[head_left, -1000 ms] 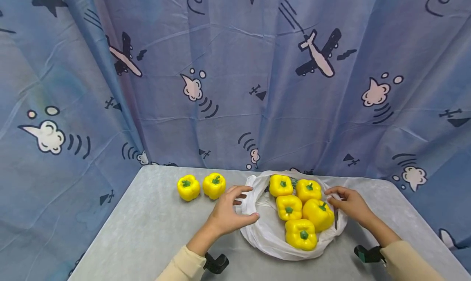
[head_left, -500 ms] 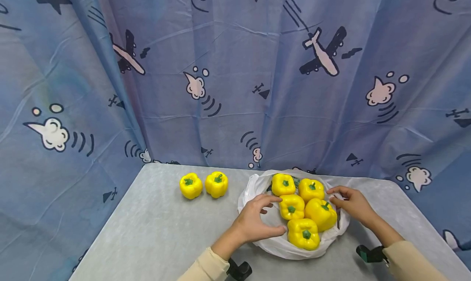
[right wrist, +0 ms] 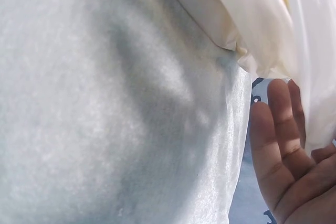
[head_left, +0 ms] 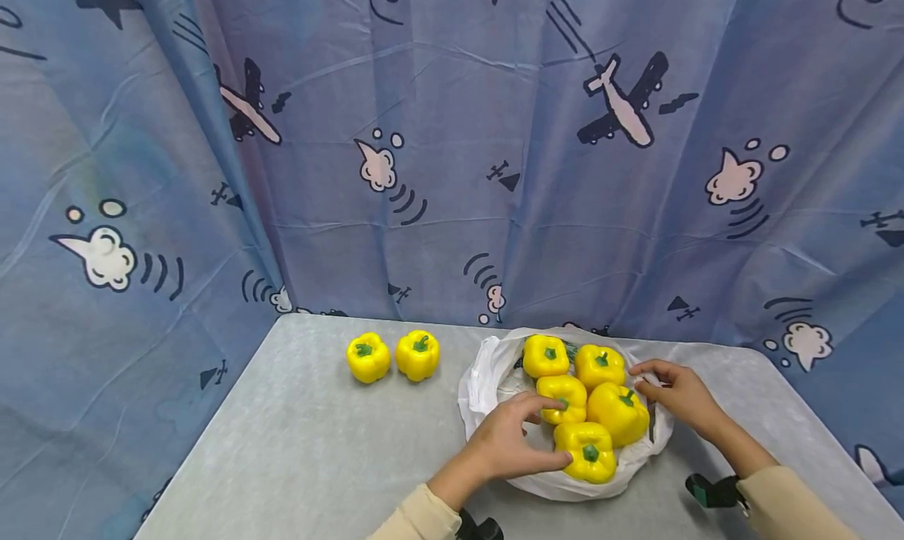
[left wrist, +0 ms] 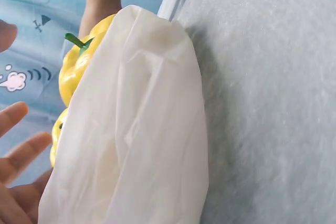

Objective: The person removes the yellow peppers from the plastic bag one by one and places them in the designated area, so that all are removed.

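A white plastic bag (head_left: 475, 395) lies on the table with its mouth rolled wide. Several yellow bell peppers sit inside, including the front bell pepper (head_left: 592, 463) and the large right-hand bell pepper (head_left: 621, 418). My left hand (head_left: 503, 443) reaches over the bag's left rim, fingers spread above the middle-left bell pepper (head_left: 574, 387) and thumb by the front one; contact cannot be told. My right hand (head_left: 679, 396) pinches the bag's right rim. In the right wrist view, bag film (right wrist: 294, 30) passes between its thumb and fingers. The left wrist view shows mostly the bag's side (left wrist: 142, 114).
Two more bell peppers, the left one (head_left: 369, 358) and the right one (head_left: 417, 355), stand on the grey-covered table (head_left: 297, 438) left of the bag. A blue patterned curtain (head_left: 438, 273) hangs along the table's back and sides.
My left hand has moved right, from the bag's left rim to over the peppers inside. The right hand stays at the right rim. The view has shifted slightly.
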The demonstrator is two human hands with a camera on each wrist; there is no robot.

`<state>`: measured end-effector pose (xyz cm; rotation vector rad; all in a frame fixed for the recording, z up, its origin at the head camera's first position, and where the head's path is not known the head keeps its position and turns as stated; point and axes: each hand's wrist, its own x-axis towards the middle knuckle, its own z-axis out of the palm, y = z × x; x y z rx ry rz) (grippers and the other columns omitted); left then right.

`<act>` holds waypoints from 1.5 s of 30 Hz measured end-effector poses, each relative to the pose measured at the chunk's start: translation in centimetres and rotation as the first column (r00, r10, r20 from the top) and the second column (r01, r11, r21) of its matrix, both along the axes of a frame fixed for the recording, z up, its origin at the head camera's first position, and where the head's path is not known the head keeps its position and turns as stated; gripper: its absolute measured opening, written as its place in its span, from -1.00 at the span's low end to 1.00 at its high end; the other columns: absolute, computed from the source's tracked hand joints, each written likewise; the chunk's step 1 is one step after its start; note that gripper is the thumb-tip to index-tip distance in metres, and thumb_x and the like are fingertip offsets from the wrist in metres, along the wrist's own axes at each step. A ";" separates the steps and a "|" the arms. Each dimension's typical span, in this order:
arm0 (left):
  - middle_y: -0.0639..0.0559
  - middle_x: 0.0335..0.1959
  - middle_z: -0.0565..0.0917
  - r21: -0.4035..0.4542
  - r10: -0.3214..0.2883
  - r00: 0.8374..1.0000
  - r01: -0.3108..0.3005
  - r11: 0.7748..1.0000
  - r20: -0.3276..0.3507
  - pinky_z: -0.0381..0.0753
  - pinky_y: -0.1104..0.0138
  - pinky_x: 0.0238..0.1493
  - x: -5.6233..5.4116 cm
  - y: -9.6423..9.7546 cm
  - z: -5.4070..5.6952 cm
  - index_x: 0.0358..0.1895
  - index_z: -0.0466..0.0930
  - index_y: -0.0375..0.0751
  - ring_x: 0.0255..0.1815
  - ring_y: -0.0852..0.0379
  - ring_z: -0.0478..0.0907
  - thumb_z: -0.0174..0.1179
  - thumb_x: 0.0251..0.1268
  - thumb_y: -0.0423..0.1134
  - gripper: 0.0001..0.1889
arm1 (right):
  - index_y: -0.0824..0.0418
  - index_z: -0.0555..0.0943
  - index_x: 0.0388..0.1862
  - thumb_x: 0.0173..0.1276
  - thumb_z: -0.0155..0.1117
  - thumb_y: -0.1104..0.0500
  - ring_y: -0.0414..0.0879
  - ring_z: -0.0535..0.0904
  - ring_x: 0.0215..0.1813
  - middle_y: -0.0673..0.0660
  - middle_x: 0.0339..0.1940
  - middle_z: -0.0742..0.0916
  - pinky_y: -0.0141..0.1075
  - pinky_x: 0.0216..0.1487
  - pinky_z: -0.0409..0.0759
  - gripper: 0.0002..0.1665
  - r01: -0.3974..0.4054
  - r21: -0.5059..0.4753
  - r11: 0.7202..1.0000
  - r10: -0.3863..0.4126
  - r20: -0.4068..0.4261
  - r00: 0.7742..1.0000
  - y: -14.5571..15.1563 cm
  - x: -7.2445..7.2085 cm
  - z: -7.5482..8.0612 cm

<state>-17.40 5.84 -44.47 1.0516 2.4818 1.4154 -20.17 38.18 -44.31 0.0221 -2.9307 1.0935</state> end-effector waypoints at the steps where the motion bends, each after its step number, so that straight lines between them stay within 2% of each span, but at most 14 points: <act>1: 0.19 0.16 0.55 -0.009 -0.009 1.000 0.009 1.000 0.003 0.57 0.52 -0.08 0.0 0.2 -0.1 0.18 0.54 0.08 -0.02 0.29 0.60 0.43 -0.03 0.03 -0.40 | 0.26 0.58 0.10 0.41 0.18 0.03 0.14 0.47 0.10 0.13 -0.46 0.68 0.32 0.18 0.37 -0.58 0.001 -0.001 1.000 -0.001 0.000 1.000 0.0 0.0 0.0; 5: 0.19 0.16 0.54 -0.015 -0.049 0.999 0.049 0.999 0.023 0.56 0.54 0.02 0.0 0.6 -0.6 0.17 0.55 0.05 0.06 0.27 0.56 0.41 0.02 0.01 -0.44 | 0.27 0.57 0.10 0.41 0.18 0.03 0.21 0.46 0.15 0.16 -0.47 0.68 0.33 0.18 0.37 -0.58 0.003 -0.008 1.000 -0.003 0.001 1.000 0.1 0.1 0.0; 9: 0.18 0.12 0.57 -0.001 -0.065 0.998 0.065 0.998 0.015 0.56 0.56 0.01 0.0 1.1 -1.2 0.13 0.58 0.03 0.09 0.30 0.53 0.40 0.06 -0.03 -0.50 | 0.26 0.58 0.10 0.40 0.19 0.02 0.11 0.48 0.08 0.16 -0.46 0.68 0.30 0.17 0.40 -0.58 0.010 0.004 1.000 -0.010 0.000 1.000 0.2 0.1 -0.2; 14: 0.20 0.05 0.59 -0.020 -0.060 0.997 0.059 0.998 -0.038 0.52 0.63 -0.03 0.1 1.7 -1.8 0.09 0.60 0.06 0.03 0.40 0.51 0.40 0.07 -0.03 -0.54 | 0.25 0.58 0.10 0.40 0.19 0.02 -0.15 0.52 -0.21 0.12 -0.43 0.69 0.20 0.10 0.48 -0.58 0.015 0.007 1.000 -0.015 0.000 1.000 0.3 0.1 -0.2; 16: 0.21 0.03 0.59 -0.034 -0.052 0.997 0.050 0.998 -0.055 0.51 0.65 -0.05 0.2 1.9 -1.9 0.09 0.60 0.08 -0.02 0.44 0.51 0.40 0.06 -0.01 -0.53 | 0.26 0.58 0.10 0.40 0.19 0.03 -0.19 0.51 -0.30 0.13 -0.43 0.69 0.19 0.08 0.48 -0.58 0.011 0.000 1.000 -0.011 -0.001 1.000 0.4 0.2 -0.2; 18: 0.21 0.02 0.60 -0.046 -0.042 0.997 0.040 0.998 -0.060 0.51 0.65 -0.06 0.2 2.1 -2.0 0.09 0.60 0.10 -0.07 0.46 0.51 0.40 0.04 0.00 -0.53 | 0.26 0.58 0.10 0.40 0.19 0.03 -0.21 0.51 -0.31 0.14 -0.42 0.69 0.19 0.08 0.48 -0.58 0.011 -0.003 1.000 -0.011 -0.002 1.000 0.4 0.2 -0.3; 21: 0.24 0.01 0.60 -0.065 -0.027 0.997 0.022 0.998 -0.072 0.51 0.65 -0.09 0.2 2.4 -2.1 0.09 0.60 0.14 -0.11 0.49 0.51 0.41 0.03 0.01 -0.52 | 0.26 0.58 0.10 0.40 0.20 0.05 -0.20 0.52 -0.35 0.15 -0.38 0.70 0.02 -0.01 0.55 -0.59 0.010 -0.003 1.000 -0.010 -0.007 1.000 0.4 0.1 -0.4; 23: 0.26 0.01 0.59 -0.071 -0.021 0.998 0.016 0.997 -0.066 0.51 0.64 -0.10 0.3 2.5 -2.3 0.09 0.60 0.15 -0.12 0.49 0.51 0.41 0.02 0.01 -0.52 | 0.26 0.58 0.10 0.40 0.20 0.05 -0.21 0.53 -0.37 0.15 -0.37 0.70 0.00 -0.01 0.55 -0.60 0.013 -0.001 1.000 -0.013 -0.007 1.000 0.5 0.1 -0.5; 25: 0.27 0.02 0.59 -0.074 -0.018 0.998 0.014 0.997 -0.062 0.51 0.64 -0.10 0.2 2.7 -2.3 0.09 0.60 0.16 -0.12 0.50 0.50 0.40 0.03 0.01 -0.53 | 0.26 0.58 0.10 0.39 0.20 0.05 -0.22 0.53 -0.37 0.15 -0.37 0.70 0.04 0.00 0.55 -0.60 0.013 0.001 1.000 -0.013 -0.006 1.000 0.5 0.1 -0.5; 28: 0.29 0.02 0.59 -0.071 -0.016 0.999 0.013 0.997 -0.049 0.52 0.65 -0.11 0.2 2.8 -2.4 0.08 0.61 0.16 -0.12 0.50 0.50 0.40 0.05 0.00 -0.55 | 0.26 0.58 0.10 0.39 0.20 0.05 -0.23 0.52 -0.30 0.14 -0.43 0.70 0.27 0.12 0.43 -0.60 0.015 -0.001 1.000 -0.015 -0.002 1.000 0.5 0.1 -0.6; 32: 0.29 0.00 0.60 -0.050 -0.012 0.999 0.009 0.999 -0.051 0.52 0.66 -0.11 0.2 2.9 -2.5 0.07 0.62 0.15 -0.09 0.51 0.50 0.40 0.05 -0.02 -0.56 | 0.25 0.58 0.09 0.39 0.20 0.04 -0.24 0.50 -0.22 0.10 -0.50 0.69 0.30 0.16 0.40 -0.59 0.017 0.000 1.000 -0.017 -0.001 1.000 0.6 0.1 -0.7; 36: 0.26 0.00 0.61 0.010 -0.006 0.999 0.007 1.000 -0.034 0.53 0.67 -0.10 0.3 3.0 -2.6 0.04 0.63 0.09 -0.07 0.50 0.50 0.42 0.03 -0.09 -0.57 | 0.24 0.59 0.09 0.39 0.20 0.03 -0.28 0.47 -0.15 0.09 -0.52 0.69 0.29 0.17 0.39 -0.60 0.019 0.004 1.000 -0.019 -0.002 1.000 0.6 0.2 -0.7; 39: 0.23 0.00 0.61 0.060 0.001 1.000 0.000 0.998 -0.023 0.54 0.66 -0.10 0.4 3.0 -2.7 0.02 0.64 0.06 -0.08 0.50 0.50 0.44 0.00 -0.14 -0.58 | 0.25 0.59 0.09 0.40 0.20 0.04 -0.28 0.48 -0.18 0.11 -0.51 0.69 0.31 0.18 0.38 -0.60 0.016 -0.001 1.000 -0.016 -0.002 1.000 0.6 0.2 -0.7; 45: 0.17 -0.07 0.63 0.119 0.014 1.000 -0.012 0.993 -0.019 0.57 0.63 -0.19 0.3 2.9 -2.7 -0.01 0.65 0.06 -0.24 0.52 0.51 0.46 -0.04 -0.17 -0.57 | 0.27 0.58 0.09 0.40 0.20 0.05 -0.25 0.52 -0.24 0.14 -0.49 0.69 0.34 0.17 0.36 -0.60 0.009 -0.010 1.000 -0.009 -0.005 1.000 0.6 0.3 -0.4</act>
